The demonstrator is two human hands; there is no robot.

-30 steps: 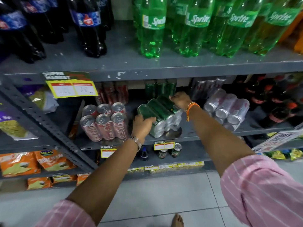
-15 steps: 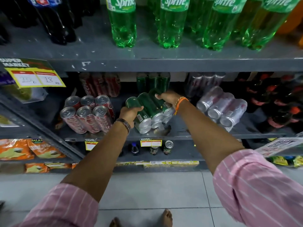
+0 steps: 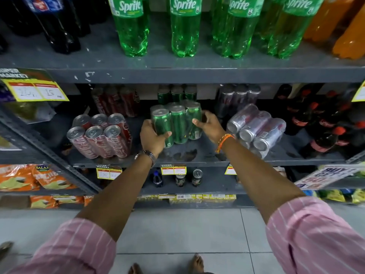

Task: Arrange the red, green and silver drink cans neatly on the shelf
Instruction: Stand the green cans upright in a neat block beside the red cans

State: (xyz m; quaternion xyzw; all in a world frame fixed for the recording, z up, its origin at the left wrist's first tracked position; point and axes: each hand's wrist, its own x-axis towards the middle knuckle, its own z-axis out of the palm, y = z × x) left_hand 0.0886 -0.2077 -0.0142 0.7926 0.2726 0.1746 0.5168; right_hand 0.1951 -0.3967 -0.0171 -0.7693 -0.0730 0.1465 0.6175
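A shrink-wrapped pack of green cans [image 3: 177, 123] stands nearly upright on the middle shelf [image 3: 197, 157]. My left hand [image 3: 153, 136] grips its left side and my right hand [image 3: 209, 125] grips its right side. A wrapped pack of red cans [image 3: 100, 135] stands upright to the left. To the right, a wrapped pack of silver cans [image 3: 256, 129] lies on its side. More red cans [image 3: 116, 101], green cans [image 3: 176, 93] and silver cans [image 3: 237, 97] stand in rows at the back of the shelf.
Large green Sprite bottles [image 3: 185, 28] and dark cola bottles [image 3: 57, 22] fill the shelf above. Small dark bottles [image 3: 324, 123] stand right of the silver pack. Snack bags [image 3: 35, 177] lie at lower left. Two small cans [image 3: 189, 177] stand on the shelf below. Grey floor tiles lie underfoot.
The green pack was lying tilted on its side; both hands have turned it up to stand nearly upright and set it a little deeper on the shelf. The camera has moved closer.
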